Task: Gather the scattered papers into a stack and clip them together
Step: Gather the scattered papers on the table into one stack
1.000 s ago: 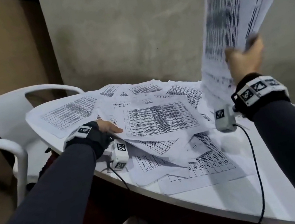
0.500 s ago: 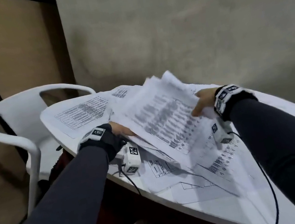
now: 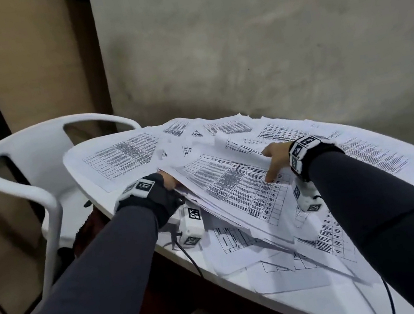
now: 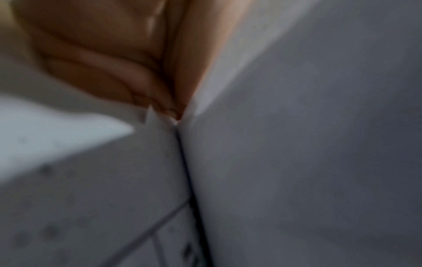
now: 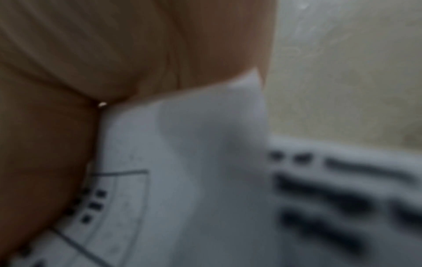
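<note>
Paper stack (image 3: 233, 188) now flatter, right hand (image 3: 274, 161) atop.

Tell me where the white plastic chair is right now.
In the head view the white plastic chair stands at the left, pushed against the far left end of the table, just beyond the left hand.

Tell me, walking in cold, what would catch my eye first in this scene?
The mess of printed papers would: sheets covered in tables lie fanned and overlapping across the white table. Next, the two hands at the pile: the left hand has its fingers tucked under a sheaf at its left edge, and the right hand rests spread on top. A white plastic chair stands behind the table's left end.
</note>
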Demonstrator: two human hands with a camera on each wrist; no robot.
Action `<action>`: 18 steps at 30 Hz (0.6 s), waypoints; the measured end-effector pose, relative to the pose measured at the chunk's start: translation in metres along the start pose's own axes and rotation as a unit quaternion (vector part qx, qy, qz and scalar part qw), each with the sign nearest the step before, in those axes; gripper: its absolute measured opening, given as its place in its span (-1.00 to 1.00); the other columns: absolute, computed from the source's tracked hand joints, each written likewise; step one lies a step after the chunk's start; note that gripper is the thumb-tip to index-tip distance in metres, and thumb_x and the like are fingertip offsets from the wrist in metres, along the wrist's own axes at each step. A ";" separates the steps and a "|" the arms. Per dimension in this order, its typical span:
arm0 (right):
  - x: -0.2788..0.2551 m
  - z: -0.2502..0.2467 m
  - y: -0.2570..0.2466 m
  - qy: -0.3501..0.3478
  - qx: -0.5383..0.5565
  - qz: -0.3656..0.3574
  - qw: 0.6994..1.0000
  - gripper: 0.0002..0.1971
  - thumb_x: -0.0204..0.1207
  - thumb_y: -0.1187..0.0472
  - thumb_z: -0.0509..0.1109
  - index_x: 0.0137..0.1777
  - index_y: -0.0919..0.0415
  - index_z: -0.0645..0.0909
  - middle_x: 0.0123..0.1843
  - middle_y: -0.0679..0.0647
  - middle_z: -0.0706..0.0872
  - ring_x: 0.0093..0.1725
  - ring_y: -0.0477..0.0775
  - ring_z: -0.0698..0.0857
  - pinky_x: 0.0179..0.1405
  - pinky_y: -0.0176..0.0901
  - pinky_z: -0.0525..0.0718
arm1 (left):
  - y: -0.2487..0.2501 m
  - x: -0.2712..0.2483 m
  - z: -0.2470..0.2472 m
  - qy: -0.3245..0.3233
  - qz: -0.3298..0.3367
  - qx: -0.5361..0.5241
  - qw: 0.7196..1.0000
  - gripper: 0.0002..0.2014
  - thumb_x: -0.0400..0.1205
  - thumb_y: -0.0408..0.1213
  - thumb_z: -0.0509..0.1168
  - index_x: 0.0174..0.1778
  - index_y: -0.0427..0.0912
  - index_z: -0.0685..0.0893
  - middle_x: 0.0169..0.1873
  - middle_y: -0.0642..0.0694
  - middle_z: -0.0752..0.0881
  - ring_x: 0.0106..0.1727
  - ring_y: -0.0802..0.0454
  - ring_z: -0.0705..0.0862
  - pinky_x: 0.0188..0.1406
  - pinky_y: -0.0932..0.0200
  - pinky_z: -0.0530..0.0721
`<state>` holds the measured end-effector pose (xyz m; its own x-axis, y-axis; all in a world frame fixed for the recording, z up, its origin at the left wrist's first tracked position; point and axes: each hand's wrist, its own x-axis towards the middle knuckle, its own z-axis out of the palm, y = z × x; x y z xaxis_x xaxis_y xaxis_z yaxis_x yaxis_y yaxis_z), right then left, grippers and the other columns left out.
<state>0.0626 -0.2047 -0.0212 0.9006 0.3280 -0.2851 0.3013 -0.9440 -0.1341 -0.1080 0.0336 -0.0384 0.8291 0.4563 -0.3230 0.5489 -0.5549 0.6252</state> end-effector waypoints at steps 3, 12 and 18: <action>0.004 0.001 0.000 -0.044 0.007 -0.012 0.999 -0.07 0.03 0.05 0.71 0.47 0.08 0.44 0.48 -0.09 0.47 0.51 0.16 0.44 0.51 -0.02 0.39 | -0.014 -0.013 -0.005 0.062 0.046 0.071 0.995 -0.62 0.40 -0.08 0.34 0.11 -0.15 0.66 -0.01 -0.24 0.71 0.15 -0.19 0.71 0.14 0.01 0.68; 0.001 -0.009 -0.014 -0.022 -0.077 -0.032 0.996 -0.65 0.09 0.07 0.69 -0.25 0.13 0.60 -0.31 -0.01 0.68 -0.18 0.12 0.68 -0.31 -0.28 0.57 | -0.013 -0.015 -0.002 0.076 0.035 0.068 0.994 -0.50 0.57 -0.14 0.30 0.42 -0.23 0.48 0.35 -0.29 0.60 0.38 -0.26 0.57 0.30 -0.06 0.56; -0.019 -0.026 0.028 0.119 -0.048 0.047 0.991 -0.70 0.03 0.15 0.61 -0.41 0.19 0.53 -0.29 0.16 0.72 -0.25 0.13 0.72 -0.22 -0.14 0.68 | 0.011 0.028 0.002 -0.065 0.026 0.028 0.997 -0.48 0.69 -0.18 0.19 0.51 -0.42 0.37 0.52 -0.31 0.42 0.52 -0.18 0.44 0.38 0.13 0.45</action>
<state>0.0623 -0.2379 0.0049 0.9711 0.2312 -0.0596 0.2301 -0.9729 -0.0236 -0.0782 0.0387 -0.0422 0.8617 0.3340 -0.3819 0.5063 -0.6146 0.6049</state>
